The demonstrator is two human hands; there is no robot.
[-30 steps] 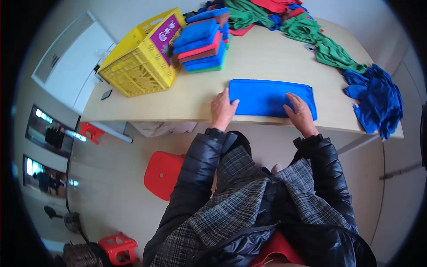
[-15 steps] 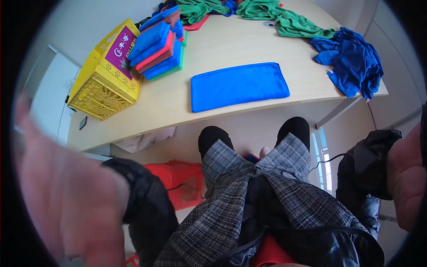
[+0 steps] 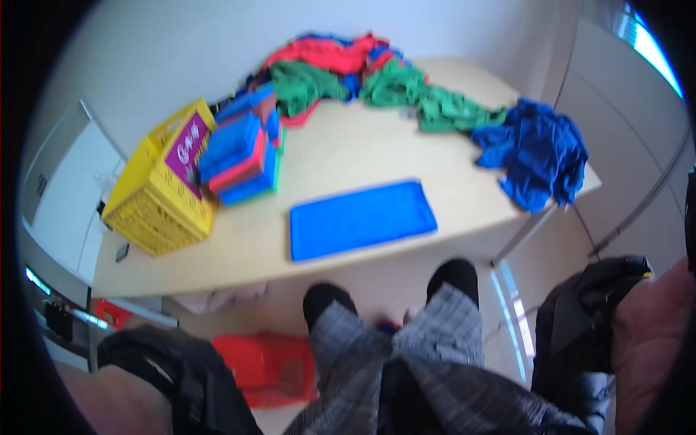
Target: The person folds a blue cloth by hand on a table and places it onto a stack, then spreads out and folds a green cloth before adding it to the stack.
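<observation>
Scene: a view looking down from the head onto a pale wooden surface (image 3: 341,156) strewn with coloured cloths; the person stands back from its near edge.
Folded cloth: a bright blue cloth (image 3: 361,219) lies flat as a neat rectangle near the front edge of the surface, apart from everything else and with no hand on it.
Stack: a pile of folded cloths (image 3: 243,156) in blue and red sits to the left of the blue rectangle, just beside a yellow crate (image 3: 156,203).
Unfolded heap: loose red and green cloths (image 3: 348,76) lie along the far side, and a crumpled dark blue cloth (image 3: 536,152) sits at the right end.
Left hand: the left hand (image 3: 109,402) is low at the bottom left edge, well away from the surface, holding nothing visible; blurred and cropped, so I cannot tell whether its fingers are spread or closed.
Right hand: the right hand (image 3: 656,348) is at the right edge, close to the camera, off the surface and empty as far as shows; its fingers are cut off, so their state cannot be told.
Doing it well: judging from the layout, the flat rectangle is best lifted with both hands under its long edges, kept level so the folds hold, and laid squarely on the stack with edges aligned.
Caution: the stack leans slightly, so a gentle placement seems wise.
</observation>
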